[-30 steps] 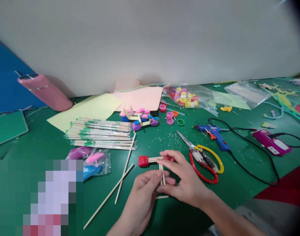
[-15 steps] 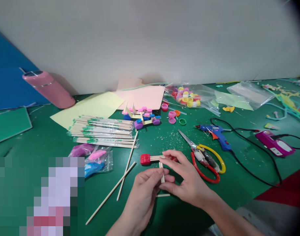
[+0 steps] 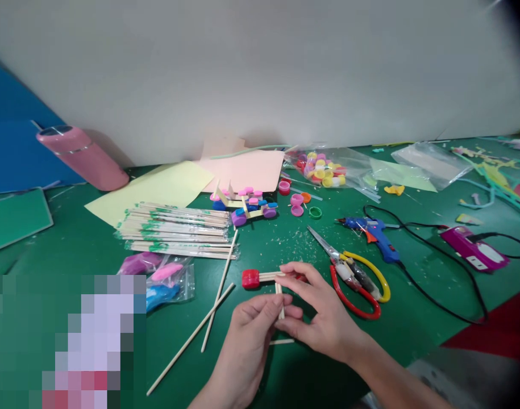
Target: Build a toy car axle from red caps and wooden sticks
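My left hand (image 3: pixel 253 329) pinches a pair of short wooden sticks (image 3: pixel 279 291), held side by side and pointing away from me. From the right, my right hand (image 3: pixel 321 309) has its fingertips at their far end and its thumb near the lower end. Just beyond the hands lies a piece with red caps (image 3: pixel 250 279) joined by light sticks (image 3: pixel 268 276); my right fingers partly cover it. Another short stick (image 3: pixel 282 342) rests on the table below my hands. Two long chopsticks (image 3: pixel 191 339) cross on the left.
Scissors (image 3: pixel 356 275) and a blue glue gun (image 3: pixel 373 233) with its black cord lie to the right. Wrapped chopsticks (image 3: pixel 178 230), small toy cars (image 3: pixel 253 210), loose bottle caps (image 3: pixel 297 200) and a bag of caps (image 3: pixel 323 167) sit farther back. A pink bottle (image 3: pixel 87 159) leans at the left.
The view has shifted very slightly. Both hands keep nearly the same pose on the short sticks, and nothing on the table has visibly moved.
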`<state>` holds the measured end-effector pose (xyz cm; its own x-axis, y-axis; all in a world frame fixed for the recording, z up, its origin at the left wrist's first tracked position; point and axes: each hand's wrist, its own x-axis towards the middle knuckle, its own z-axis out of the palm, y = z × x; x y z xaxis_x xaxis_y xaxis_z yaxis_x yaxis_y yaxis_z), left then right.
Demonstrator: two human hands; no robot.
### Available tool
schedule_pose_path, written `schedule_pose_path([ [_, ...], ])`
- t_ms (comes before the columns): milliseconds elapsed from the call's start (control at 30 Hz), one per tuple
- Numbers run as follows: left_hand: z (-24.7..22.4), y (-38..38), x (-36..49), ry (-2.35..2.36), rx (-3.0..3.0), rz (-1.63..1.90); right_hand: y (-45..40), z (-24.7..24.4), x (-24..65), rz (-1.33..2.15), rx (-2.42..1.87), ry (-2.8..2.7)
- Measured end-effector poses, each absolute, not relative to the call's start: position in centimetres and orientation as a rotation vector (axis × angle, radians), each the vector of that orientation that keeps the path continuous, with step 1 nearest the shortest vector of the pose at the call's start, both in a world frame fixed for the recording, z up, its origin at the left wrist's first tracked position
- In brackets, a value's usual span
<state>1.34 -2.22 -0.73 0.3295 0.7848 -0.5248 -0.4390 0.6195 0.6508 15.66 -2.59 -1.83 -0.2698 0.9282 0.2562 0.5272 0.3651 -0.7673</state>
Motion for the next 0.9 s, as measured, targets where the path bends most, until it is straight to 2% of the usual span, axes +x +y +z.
schedule_pose_path([
  [900,-0.87,-2.46,1.47,1.014,0.471,0.854,-2.67,-1.63,15.77,0.814,-1.199,-1.911],
])
